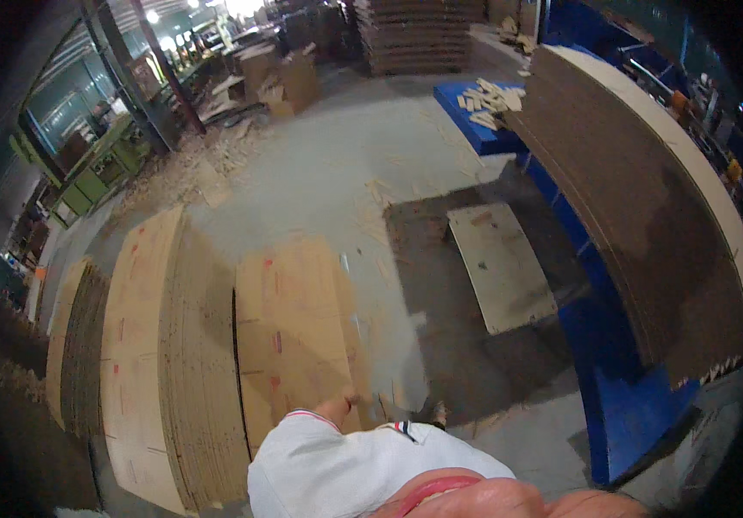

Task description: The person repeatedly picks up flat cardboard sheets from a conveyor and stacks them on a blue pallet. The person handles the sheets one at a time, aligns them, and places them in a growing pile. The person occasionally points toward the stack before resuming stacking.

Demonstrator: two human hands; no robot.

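Note:
Below a white short sleeve with dark and red trim, a small part of my left arm and hand [336, 409] shows. Its fingers are too small and blurred to make out, and no held thing can be seen. It is nearest to the low stack of flat tan cardboard sheets [289, 319], over its right edge; I cannot tell whether it touches. My right hand does not show. A taller cardboard stack [135, 363] stands to the left of the low one.
A long stack of brown corrugated cardboard [613, 190] lies on a blue platform [626, 423] at right. A pale board [502, 268] rests on a dark floor patch. Cardboard scraps [207, 164] litter the far left floor. Offcuts [488, 99] lie on the platform's far end.

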